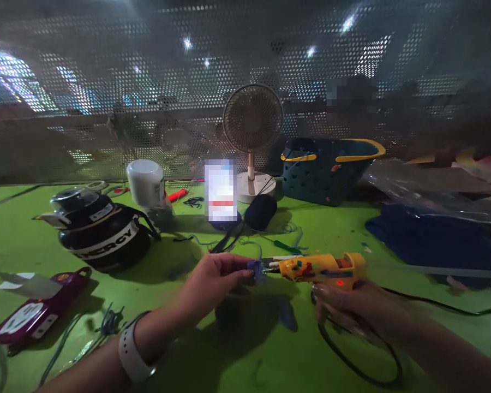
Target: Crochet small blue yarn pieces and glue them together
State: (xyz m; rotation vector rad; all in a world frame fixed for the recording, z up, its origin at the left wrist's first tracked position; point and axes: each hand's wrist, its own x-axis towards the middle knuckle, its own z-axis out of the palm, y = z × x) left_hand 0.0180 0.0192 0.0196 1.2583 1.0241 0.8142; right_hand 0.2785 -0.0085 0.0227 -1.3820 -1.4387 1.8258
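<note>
A small blue-purple piece [257,269] is pinched between the thumb and fingers of my left hand [216,278], whose wrist wears a pale band. My right hand [347,305] is closed around the handle of a yellow glue gun [323,268] with a lit red light. The gun points left, its nozzle at the small piece; whether they touch is unclear. A black cord loops below the gun. Under my hands, a blue flat piece [287,313] lies on the green table [245,360].
A black jug [106,234], a purple power strip [36,316] and a white bottle [146,183] stand left. Behind are a blurred screen [221,191], dark yarn [261,212], a fan [252,120] and a basket [327,174]. Dark blue cloth [429,234] lies right.
</note>
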